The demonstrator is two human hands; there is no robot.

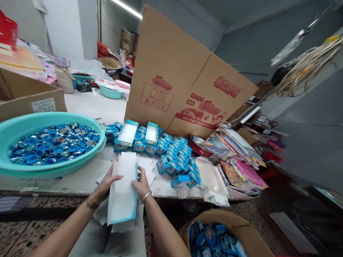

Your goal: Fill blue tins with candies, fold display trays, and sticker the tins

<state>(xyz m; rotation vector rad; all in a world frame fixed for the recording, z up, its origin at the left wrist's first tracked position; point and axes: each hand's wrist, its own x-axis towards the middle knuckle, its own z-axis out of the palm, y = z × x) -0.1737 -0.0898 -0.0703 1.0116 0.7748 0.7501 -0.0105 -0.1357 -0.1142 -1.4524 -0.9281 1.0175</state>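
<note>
Between my two hands is a long white cardboard box (123, 189) with blue edges, its plain side up, tilted over my lap. My left hand (109, 181) grips its left edge, thumb laid on the white face. On the opposite edge, my right hand (142, 182) presses with its thumb while the fingers curl behind the card. Just beyond stand two open blue display boxes with white insides, one on the left (128, 132) and one on the right (151, 133). Rows of small blue boxes (178, 153) are packed beside them. White card sheets (147, 169) lie under and around my hands.
At left, a turquoise basin (101, 142) holds many round blue and silver pieces. A large brown carton (184, 78) stands behind the small boxes. Bags and printed sheets (241, 160) pile up at right. Below the table edge, an open carton (238, 223) contains blue items.
</note>
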